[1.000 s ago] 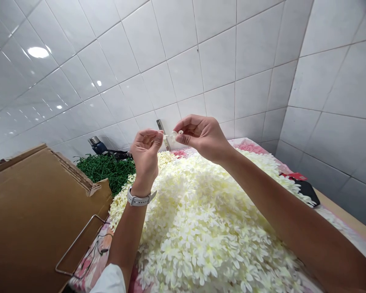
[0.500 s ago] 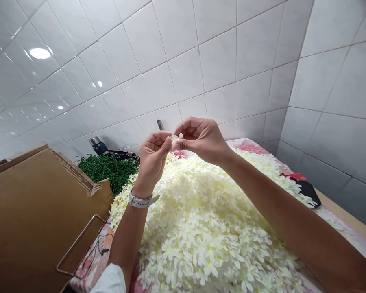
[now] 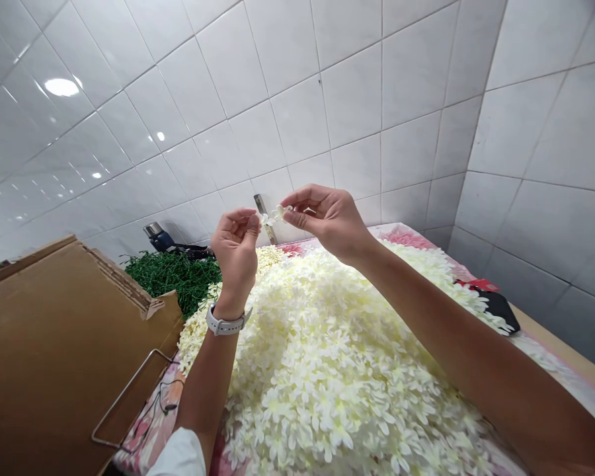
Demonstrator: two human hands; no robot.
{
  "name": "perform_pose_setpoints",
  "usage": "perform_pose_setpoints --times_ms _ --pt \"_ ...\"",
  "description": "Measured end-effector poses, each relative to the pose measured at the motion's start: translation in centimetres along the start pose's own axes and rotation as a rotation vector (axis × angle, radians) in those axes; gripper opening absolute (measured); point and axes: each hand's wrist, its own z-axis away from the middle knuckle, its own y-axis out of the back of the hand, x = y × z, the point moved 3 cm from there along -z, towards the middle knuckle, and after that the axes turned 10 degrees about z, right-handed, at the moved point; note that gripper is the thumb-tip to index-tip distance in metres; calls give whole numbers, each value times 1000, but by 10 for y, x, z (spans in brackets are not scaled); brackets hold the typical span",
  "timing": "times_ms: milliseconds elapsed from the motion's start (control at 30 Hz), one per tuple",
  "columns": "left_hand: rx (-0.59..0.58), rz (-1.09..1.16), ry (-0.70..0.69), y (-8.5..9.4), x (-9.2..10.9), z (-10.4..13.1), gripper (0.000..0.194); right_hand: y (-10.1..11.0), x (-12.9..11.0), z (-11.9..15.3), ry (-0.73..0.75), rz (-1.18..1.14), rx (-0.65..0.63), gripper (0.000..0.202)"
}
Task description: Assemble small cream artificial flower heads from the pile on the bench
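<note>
Flower pieces [image 3: 277, 213], small, cream-white and artificial, sit pinched between the two raised hands, in front of a white tiled wall [image 3: 327, 99]. The right hand [image 3: 327, 221] holds one little blossom at the tips of thumb and forefinger, fingers [image 3: 291, 198] closed on it. The left hand [image 3: 237, 248], wearing a white wristwatch [image 3: 225, 324], has thumb and forefinger tips together just beside that blossom; a tiny white bit seems to be nipped there, though it is too small to make out for sure. Below the fingers, a deep heap of loose blossoms [image 3: 337, 370] of the same kind covers the worktop, over a pink floral cloth [image 3: 401, 235]. Beyond the left fingers and lower lies a tangle of green stems [image 3: 171, 274], with a dark bottle [image 3: 157, 236] behind it against the wall. Near the left forearm rests a brown cardboard box [image 3: 54, 344] with a wire handle. Well off from the right fingers, past the arm, lies a black object [image 3: 500, 309] with something red on it. The blossom looks feather-light, thin and floppy, easy to crease or drop; it is probably best taken at its firmer centre, not by the petals.
</note>
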Motion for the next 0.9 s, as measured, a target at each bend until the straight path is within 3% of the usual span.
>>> perform_pose_setpoints --times_ms 100,167,267,400,633,767,900 --pt "-41 -232 -103 1 4 0 7 2 -1 0 -15 -24 33 32" --pt "-63 -267 -147 -1 10 3 9 1 -1 0 -29 -51 32 33" --pt "-127 -166 -137 -9 16 9 14 -1 -1 1 -26 -87 7 38" --pt "-251 40 -5 -19 15 16 20 -4 -3 2 6 -140 -38 43" --pt "-177 231 180 -16 6 15 27 -9 -6 4 -8 -123 -78 50" --pt "-144 214 196 -16 4 17 29 -10 -4 4 10 -71 -88 51" --pt "-94 97 116 -12 4 15 29 -10 -3 4 58 -24 -93 50"
